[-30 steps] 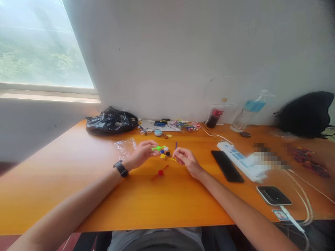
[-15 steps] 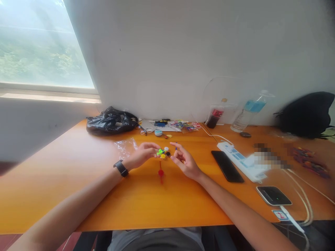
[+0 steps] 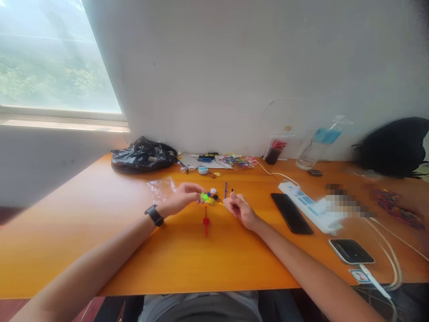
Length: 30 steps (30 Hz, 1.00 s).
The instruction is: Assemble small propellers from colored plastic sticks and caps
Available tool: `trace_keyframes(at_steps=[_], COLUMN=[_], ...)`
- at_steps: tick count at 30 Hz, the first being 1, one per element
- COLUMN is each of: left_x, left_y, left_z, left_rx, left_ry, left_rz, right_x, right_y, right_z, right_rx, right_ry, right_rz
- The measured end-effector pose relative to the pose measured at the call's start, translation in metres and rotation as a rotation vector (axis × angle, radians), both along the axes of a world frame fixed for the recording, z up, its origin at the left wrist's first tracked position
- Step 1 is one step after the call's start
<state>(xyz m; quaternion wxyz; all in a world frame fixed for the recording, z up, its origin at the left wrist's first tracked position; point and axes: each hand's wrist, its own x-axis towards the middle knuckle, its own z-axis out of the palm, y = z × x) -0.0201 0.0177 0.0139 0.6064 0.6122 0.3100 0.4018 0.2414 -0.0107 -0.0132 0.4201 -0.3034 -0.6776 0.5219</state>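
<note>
Two hands: left hand (image 3: 182, 197) and right hand (image 3: 240, 208), both low over the middle of the worktop (image 3: 100, 210), near each other but apart.
Left hand grip: fingertips pinched shut on the green-and-yellow piece (image 3: 207, 198), just above the wood; black wristband (image 3: 154, 215) on the wrist.
Right hand grip: fingers curled closed into a loose fist; contents too small to tell, only a tiny dark tip (image 3: 232, 191) showing above the knuckles.
Place of the held piece: at the left fingertips, between the two hands, nearer the left, not touching the right hand.
Loose pieces, counted: three small round caps just behind the held piece, namely one white cap (image 3: 212, 190), one blue cap (image 3: 208, 194) and one black cap (image 3: 215, 197); one blue stick (image 3: 225, 189) beyond the right hand; one thin yellow stick (image 3: 221, 204) just beside the right thumb; one red piece (image 3: 205, 221) on the wood in front of the gap between the hands.
Look of the held piece: small, bright lime green with a yellow end, blurred; finer shape not readable.
Look of the red piece: round head on a thin red stem, lying flat, in line with the person's view.
Around: one clear plastic bag (image 3: 160, 188) just behind the left hand; one black plastic bag (image 3: 142, 158) at the wall; one black phone (image 3: 291, 212) to the right of the right hand; one white power strip (image 3: 308, 205) just beyond the phone; one water bottle (image 3: 318, 145) by the wall.
</note>
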Motion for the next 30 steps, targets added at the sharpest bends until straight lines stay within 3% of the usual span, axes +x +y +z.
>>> trace_keyframes(at_steps=[5,16,23,30], left_x=[-0.005,-0.012,-0.009,-0.011], left_y=[0.002,0.011,0.012,0.014], left_z=[0.000,-0.010,-0.014,-0.015], left_rx=[0.106,0.060,-0.006,-0.045], left_ry=[0.147,0.160,0.001,-0.044], left_rz=[-0.078,-0.152,-0.051,0.034], right_x=[-0.001,0.000,-0.009,-0.009], right_y=[-0.001,-0.003,-0.013,-0.013], right_z=[0.002,0.006,0.018,0.019], right_rx=[-0.002,-0.011,0.078,0.113], right_ry=[0.024,0.035,-0.179,-0.191], right_rz=[-0.011,-0.027,-0.055,-0.098])
